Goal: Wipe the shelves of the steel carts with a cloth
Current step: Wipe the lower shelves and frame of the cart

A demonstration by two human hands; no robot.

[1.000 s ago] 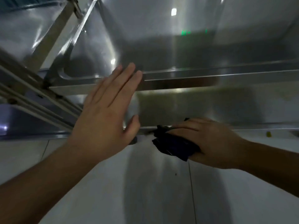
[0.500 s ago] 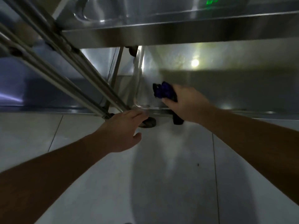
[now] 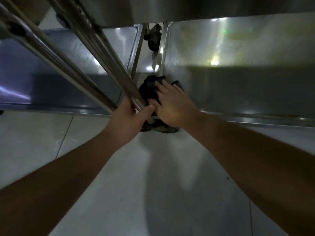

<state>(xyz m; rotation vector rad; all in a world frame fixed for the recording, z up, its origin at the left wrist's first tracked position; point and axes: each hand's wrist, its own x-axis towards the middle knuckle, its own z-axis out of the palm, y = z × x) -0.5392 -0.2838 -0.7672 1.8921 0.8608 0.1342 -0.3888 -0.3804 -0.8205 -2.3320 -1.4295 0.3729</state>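
Note:
Two steel carts stand side by side in the head view. The right cart's bottom shelf (image 3: 238, 82) is a shiny tray. A dark cloth (image 3: 150, 90) lies bunched at that shelf's near left corner. My right hand (image 3: 172, 106) presses flat on the cloth with its fingers spread. My left hand (image 3: 129, 118) grips the lower end of a steel upright post (image 3: 109, 58) at that same corner. The left cart's bottom shelf (image 3: 59, 68) lies beyond the posts.
A shelf above (image 3: 187, 9) overhangs the right cart's tray. A black caster wheel (image 3: 154, 40) sits in the gap between the carts, and another caster (image 3: 162, 127) shows under my hands. Pale tiled floor (image 3: 144, 184) fills the foreground.
The view has dropped from the upper shelves to the bottom shelf. My left hand went from open in the air to gripping the post. My right hand carried the cloth down onto the bottom shelf's corner.

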